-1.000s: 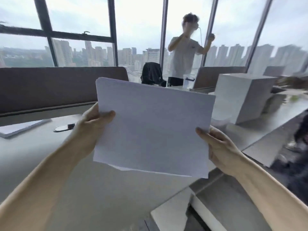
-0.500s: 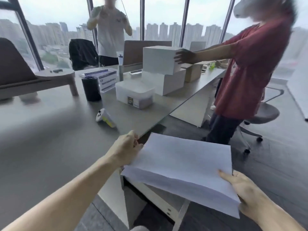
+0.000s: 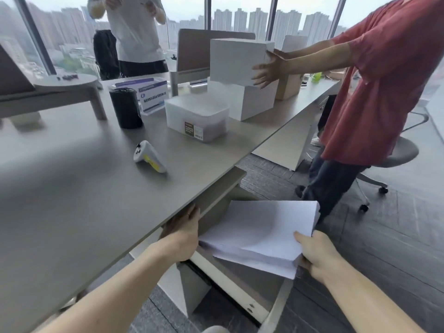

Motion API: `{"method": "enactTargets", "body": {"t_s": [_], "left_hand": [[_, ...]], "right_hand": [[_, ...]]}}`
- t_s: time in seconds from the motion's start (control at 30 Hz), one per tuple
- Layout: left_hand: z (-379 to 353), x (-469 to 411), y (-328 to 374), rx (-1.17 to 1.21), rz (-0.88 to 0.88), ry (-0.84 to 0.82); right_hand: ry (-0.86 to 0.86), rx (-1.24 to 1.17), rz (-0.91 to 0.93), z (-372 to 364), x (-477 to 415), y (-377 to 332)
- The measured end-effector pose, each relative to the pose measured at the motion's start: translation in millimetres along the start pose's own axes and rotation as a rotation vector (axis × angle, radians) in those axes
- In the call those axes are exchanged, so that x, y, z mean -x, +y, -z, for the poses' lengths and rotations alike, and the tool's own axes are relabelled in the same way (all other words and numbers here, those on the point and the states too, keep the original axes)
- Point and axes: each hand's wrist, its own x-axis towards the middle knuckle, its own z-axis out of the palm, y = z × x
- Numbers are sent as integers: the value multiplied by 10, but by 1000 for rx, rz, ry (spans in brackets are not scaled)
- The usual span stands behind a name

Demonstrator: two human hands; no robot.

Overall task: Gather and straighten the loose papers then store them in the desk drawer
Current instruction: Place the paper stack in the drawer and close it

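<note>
Grey counter [image 3: 84,188], open drawer [image 3: 240,287] below its edge. Paper stack [image 3: 259,234] over drawer, long axis running left-right. Left hand [image 3: 182,236] at near-left corner, grip probably closed but half hidden; right hand [image 3: 314,255] clamped on right edge.

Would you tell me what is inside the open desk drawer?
The paper stack, held by both hands, fills the drawer; whatever lies beneath it is covered.

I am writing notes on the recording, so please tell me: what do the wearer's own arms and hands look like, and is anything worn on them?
Both forearms are bare as far as the picture shows; no sleeve reaches them. The left hand and right hand wear no gloves. I see no watch, ring or bracelet, and no markings.
</note>
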Motion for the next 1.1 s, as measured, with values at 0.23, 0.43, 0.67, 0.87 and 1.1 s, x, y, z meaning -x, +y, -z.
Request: {"method": "enactTargets", "body": {"t_s": [0.23,0.43,0.67,0.87,1.1], "left_hand": [[20,55,22,22,-29,38],[-15,5,-64,66,-63,50],[-93,-8,-68,-48,-96,108],[-142,-56,-108,-61,-121,136],[-238,-94,-204,-80,-184,213]], "right_hand": [[37,-45,-51,-504,-295,103],[10,-155,-142,-816,-478,299],[-40,-94,-290,-849,-648,465],[188,374,-107,-928,-733,389],[-147,1057,329,-1160,-1058,81]]}}
